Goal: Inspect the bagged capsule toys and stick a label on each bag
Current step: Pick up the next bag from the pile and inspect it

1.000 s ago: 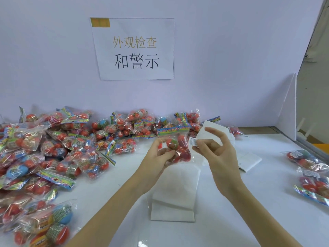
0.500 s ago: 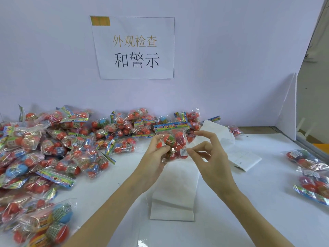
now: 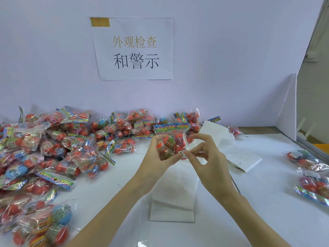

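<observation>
On the white table (image 3: 267,202), close to the person, lies a folded white paper strip (image 3: 173,198), and above it the two hands meet in the air. The left hand (image 3: 156,157) curls round a clear bag (image 3: 171,139) of red capsule toys and holds it up, and the right hand (image 3: 208,157) pinches a small white label (image 3: 183,152) against the bottom of that bag, its other fingers spread out. More bags lie in a big pile (image 3: 53,148) on the left and a few bags (image 3: 311,172) lie on the right, and far back a paper sign (image 3: 133,49) hangs on the wall.
</observation>
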{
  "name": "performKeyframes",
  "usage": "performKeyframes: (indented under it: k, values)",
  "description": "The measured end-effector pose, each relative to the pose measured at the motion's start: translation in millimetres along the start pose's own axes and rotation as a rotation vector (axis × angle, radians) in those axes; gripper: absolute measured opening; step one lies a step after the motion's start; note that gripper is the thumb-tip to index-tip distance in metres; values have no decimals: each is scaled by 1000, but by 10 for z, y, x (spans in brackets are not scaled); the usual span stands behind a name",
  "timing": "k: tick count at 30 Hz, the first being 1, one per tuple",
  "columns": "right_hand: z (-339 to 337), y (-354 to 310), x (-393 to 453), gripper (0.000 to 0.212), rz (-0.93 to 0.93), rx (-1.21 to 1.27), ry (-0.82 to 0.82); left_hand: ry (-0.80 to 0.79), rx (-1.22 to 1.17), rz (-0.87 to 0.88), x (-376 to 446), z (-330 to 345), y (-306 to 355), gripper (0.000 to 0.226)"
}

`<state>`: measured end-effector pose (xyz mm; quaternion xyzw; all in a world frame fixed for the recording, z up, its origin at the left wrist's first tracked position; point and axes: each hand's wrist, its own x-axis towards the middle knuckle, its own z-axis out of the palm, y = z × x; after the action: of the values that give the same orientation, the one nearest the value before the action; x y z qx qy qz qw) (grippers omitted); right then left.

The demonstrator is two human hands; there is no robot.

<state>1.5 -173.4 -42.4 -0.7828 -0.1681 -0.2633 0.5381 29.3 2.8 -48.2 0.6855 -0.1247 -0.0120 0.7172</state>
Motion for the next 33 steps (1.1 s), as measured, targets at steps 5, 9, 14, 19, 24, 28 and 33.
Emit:
performKeyframes:
  k: [5,9,14,19,24,28,33]
  values:
    - [15,9,-11,46,-88,-164,-2,23,15,19,-8,25,15,64]
    - [9,23,-18,49,-107,-369,-38,56,25,37,-27,51,40,64]
    - [-74,6,33,40,166,-213,19,26,14,27,-21,-9,75,59]
    - [-3,-55,47,45,452,177,-98,-17,2,-3,-30,16,48,58]
    - [-32,10,42,45,565,494,-94,-74,-103,-30,-27,-9,78,69]
    - [-47,13,50,33,668,785,-165,-69,-164,-23,-14,-27,95,65]
    - [-56,33,58,36,711,921,-177,-46,-236,-44,-12,-14,120,60]
